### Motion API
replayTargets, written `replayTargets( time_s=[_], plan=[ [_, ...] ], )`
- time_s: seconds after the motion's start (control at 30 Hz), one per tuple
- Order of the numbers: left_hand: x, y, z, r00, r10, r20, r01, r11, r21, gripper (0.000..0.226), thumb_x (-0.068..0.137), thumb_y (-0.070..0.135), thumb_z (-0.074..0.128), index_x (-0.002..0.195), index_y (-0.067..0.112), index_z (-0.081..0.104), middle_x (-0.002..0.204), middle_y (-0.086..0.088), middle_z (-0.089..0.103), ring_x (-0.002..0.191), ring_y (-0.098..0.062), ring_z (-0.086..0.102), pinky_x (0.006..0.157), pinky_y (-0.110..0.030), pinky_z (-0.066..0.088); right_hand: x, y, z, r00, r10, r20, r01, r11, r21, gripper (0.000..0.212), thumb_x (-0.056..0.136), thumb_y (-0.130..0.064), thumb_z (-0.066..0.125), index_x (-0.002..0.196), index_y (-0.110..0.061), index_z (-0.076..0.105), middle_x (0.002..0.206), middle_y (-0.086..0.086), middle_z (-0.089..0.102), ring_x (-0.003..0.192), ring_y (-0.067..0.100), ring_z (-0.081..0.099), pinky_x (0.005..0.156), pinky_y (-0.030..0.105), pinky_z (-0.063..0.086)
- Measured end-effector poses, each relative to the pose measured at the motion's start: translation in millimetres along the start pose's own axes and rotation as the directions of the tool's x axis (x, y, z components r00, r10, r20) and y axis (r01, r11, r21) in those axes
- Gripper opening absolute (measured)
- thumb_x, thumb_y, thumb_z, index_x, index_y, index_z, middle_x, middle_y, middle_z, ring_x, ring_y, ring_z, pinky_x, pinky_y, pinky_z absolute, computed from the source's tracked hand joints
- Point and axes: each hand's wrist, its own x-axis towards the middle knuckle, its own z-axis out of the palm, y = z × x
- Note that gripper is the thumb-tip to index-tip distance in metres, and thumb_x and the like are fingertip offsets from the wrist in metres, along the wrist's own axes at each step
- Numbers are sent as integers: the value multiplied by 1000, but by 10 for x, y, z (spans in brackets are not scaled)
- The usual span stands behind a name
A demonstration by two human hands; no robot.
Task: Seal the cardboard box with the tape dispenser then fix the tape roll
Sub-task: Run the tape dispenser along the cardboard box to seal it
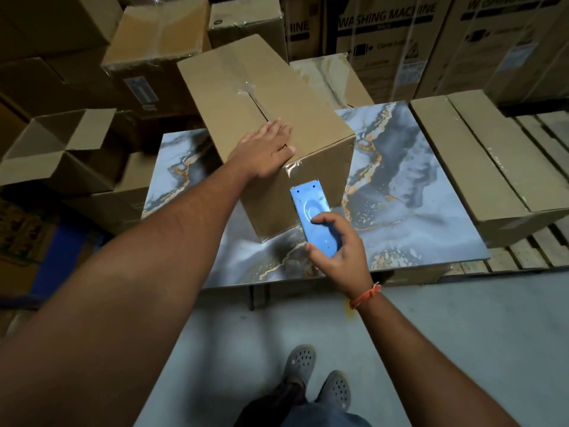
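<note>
A brown cardboard box (246, 97) stands on a marble-patterned table (415, 211), its top flaps closed with clear tape along the seam. My left hand (264, 149) lies flat on the box's near top edge, fingers spread over the seam. My right hand (335, 245) grips a blue tape dispenser (311, 208) held against the box's front face, its toothed blade pointing up just below the taped top edge. The tape roll itself is hidden behind the dispenser.
An open empty carton (58, 149) sits at the left. Stacked cartons (160, 47) fill the back, with washing machine boxes (400, 41) at the back right. Flat boxes (480, 161) lie on a pallet at the right. My feet stand on grey floor (462, 334) below the table edge.
</note>
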Motion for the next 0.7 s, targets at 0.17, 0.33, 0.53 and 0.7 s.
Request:
replayTargets(
  time_s=[0.17,0.33,0.53,0.7],
  plan=[
    [-16,18,-6,1000,-2,-16,2,1000,8,65,108,52,24,166,28,9,175,1,0,162,-19,2,127,-44,6,71,9,-113,999,2,37,-2,1000,-8,51,74,-2,85,119,-11,62,122,-1,64,119,14,62,103,32,50],
    [-25,23,4,999,-6,-31,6,1000,5,65,108,52,24,166,28,9,175,2,0,161,-18,2,127,-43,6,65,23,-166,993,13,116,-13,1000,1,54,78,-2,81,128,-15,67,133,-4,69,127,10,62,109,36,50],
    [-26,29,1,999,-2,-41,2,1000,12,65,108,52,25,166,27,11,175,0,2,162,-19,3,127,-43,6,79,29,-167,988,151,12,-150,970,192,25,94,-10,69,117,-15,76,123,-8,74,118,5,67,99,28,53],
    [-25,28,7,999,-1,-43,1,1000,16,65,108,53,24,166,27,11,175,0,2,162,-19,3,127,-43,6,127,91,-165,987,157,34,-160,979,126,28,91,-9,71,118,-17,76,116,-23,73,116,3,66,101,36,55]
  ],
)
